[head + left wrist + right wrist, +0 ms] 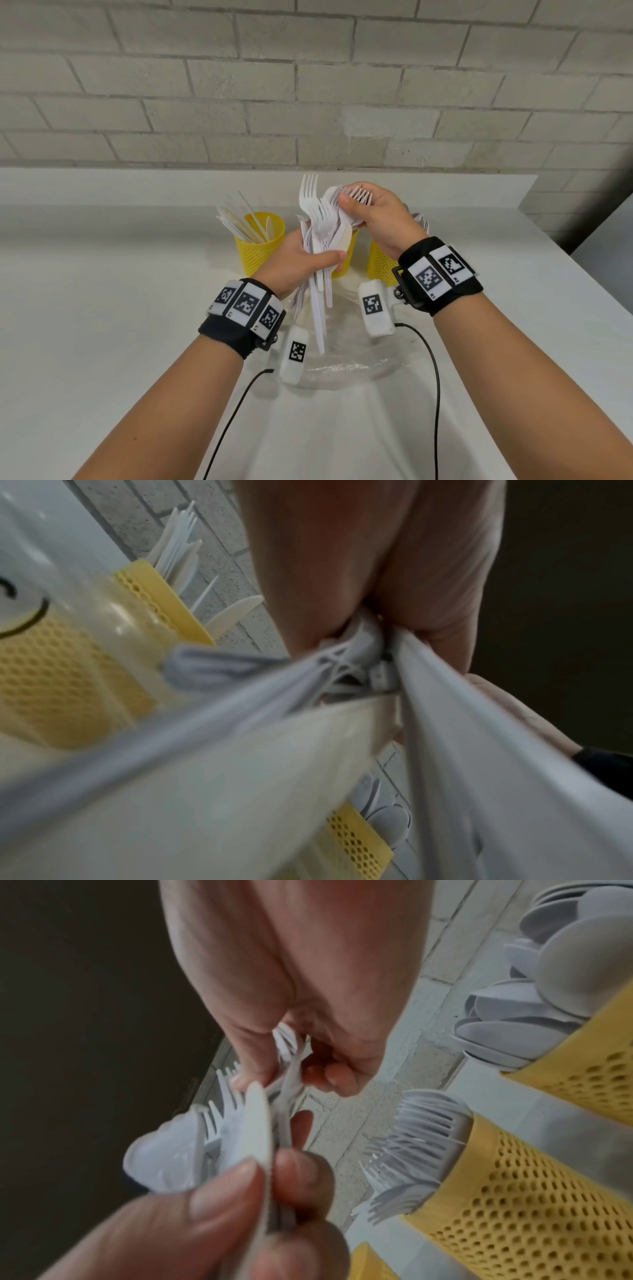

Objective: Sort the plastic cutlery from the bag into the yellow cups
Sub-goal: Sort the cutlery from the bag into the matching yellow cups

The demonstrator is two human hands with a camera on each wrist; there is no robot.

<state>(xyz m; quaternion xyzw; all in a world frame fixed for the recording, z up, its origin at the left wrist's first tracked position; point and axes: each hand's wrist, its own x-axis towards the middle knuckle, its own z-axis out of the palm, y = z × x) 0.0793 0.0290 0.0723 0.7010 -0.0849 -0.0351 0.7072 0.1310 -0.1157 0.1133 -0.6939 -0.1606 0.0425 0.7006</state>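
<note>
Above the clear bag (346,359), the left hand (294,260) is gripping a mixed cutlery bundle (322,246) by its handles, fingers (334,256) curled tight around it. Up top, the right hand (373,214) is pinching fork heads (358,195) out of that bundle. Behind, three yellow cups are standing on the white counter (102,308): knife cup (262,243), fork cup (514,1191), spoon cup (589,1069).
</note>
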